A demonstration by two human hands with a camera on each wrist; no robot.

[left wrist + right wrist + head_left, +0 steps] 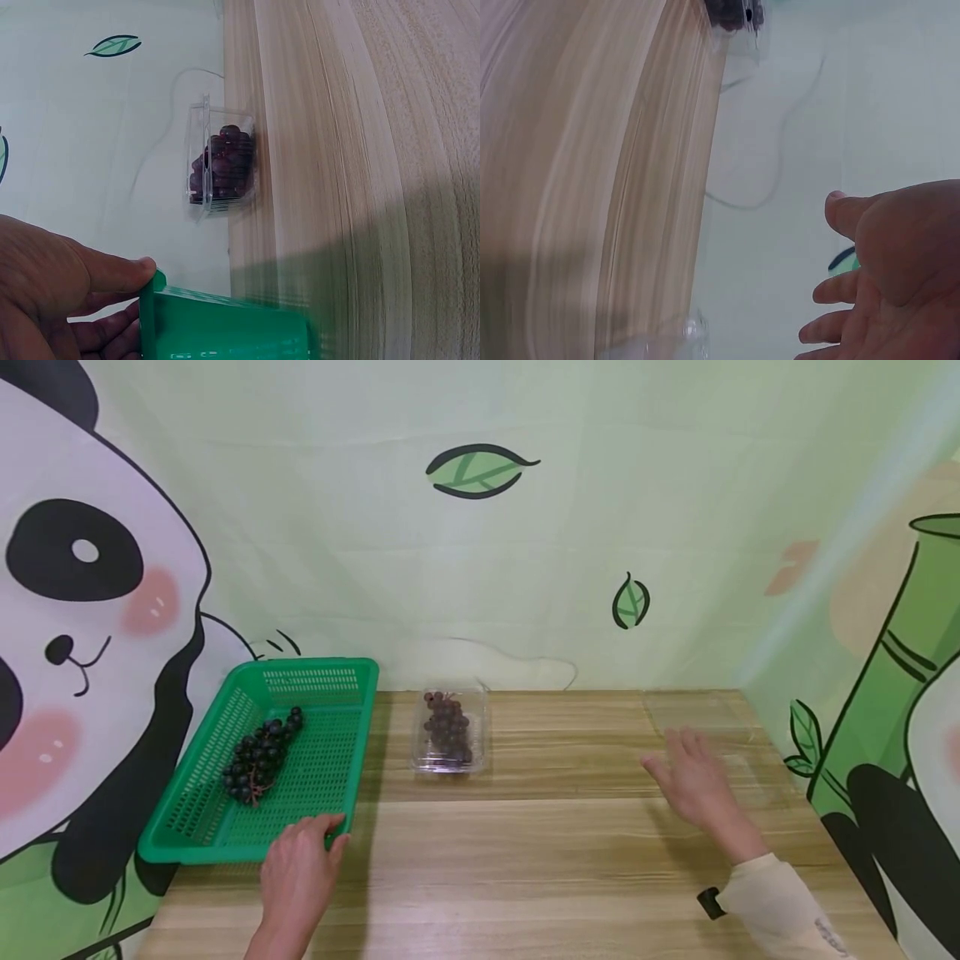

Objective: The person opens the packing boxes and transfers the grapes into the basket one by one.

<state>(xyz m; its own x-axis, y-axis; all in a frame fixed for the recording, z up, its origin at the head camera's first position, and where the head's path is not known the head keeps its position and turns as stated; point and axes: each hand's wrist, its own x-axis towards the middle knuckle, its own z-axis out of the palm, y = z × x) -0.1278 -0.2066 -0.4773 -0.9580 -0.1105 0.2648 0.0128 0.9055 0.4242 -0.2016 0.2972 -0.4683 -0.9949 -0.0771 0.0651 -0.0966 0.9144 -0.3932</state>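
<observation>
- The left hand (302, 864) pinches the rim of the green rectangular plastic basket (318, 768), at left.
- Black round grapes (262, 756) lie inside it.
- The right hand (697, 781), fingers spread, is near the transparent plastic container (750, 772).

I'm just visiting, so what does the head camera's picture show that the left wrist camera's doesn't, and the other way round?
Only the head view shows the bunch of round black grapes inside the green plastic basket, plus the person's right hand. Only the left wrist view shows the basket's outer side wall. Both show the left hand gripping the rim, and the clear plastic box of dark red grapes.
</observation>
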